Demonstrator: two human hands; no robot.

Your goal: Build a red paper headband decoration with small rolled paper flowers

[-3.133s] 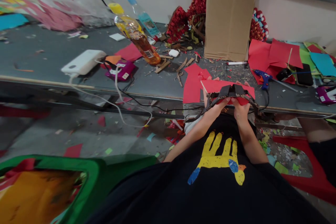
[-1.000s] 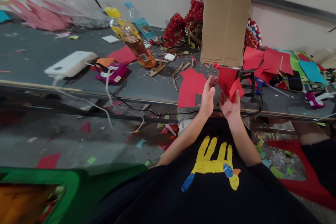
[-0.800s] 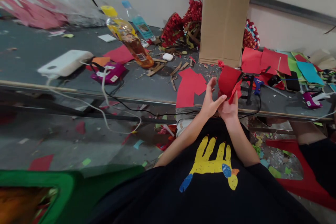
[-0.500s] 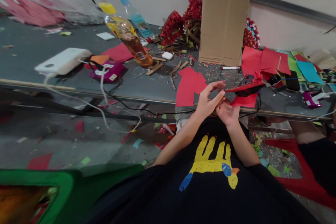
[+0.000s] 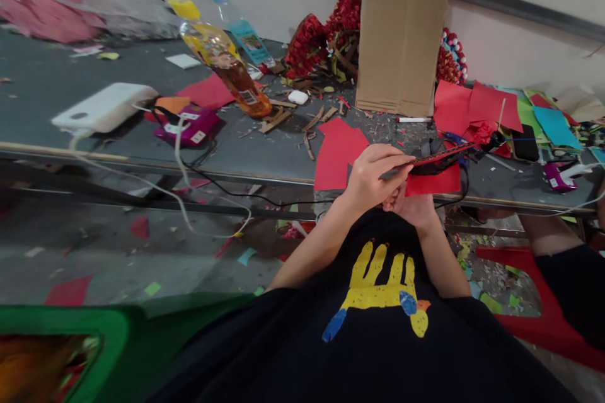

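Note:
My left hand [image 5: 375,176] is closed, thumb and fingers pinching the near left end of a thin flat piece, red on top and black below [image 5: 437,160]. The piece is tilted over the table edge, and a crumpled red paper tuft [image 5: 483,132] shows at its far end. Below it, my right hand [image 5: 416,206] is turned palm up with curled fingertips, partly behind the left hand. What those fingertips hold, if anything, is hidden. Red paper sheets [image 5: 338,154] lie beside and under the hands.
A tall cardboard piece [image 5: 404,31] stands at the back. Leftward are a tilted drink bottle [image 5: 227,63], a white power bank [image 5: 104,107] and a purple device [image 5: 191,126] with trailing cables. Coloured papers [image 5: 558,128] and a phone [image 5: 524,143] lie right. Another person's arm [image 5: 551,239] shows beside a red stool.
My left hand has gone from loosely parted fingers to pinching the flat piece's end. The right hand's fingers have curled in behind it. The view has shifted slightly.

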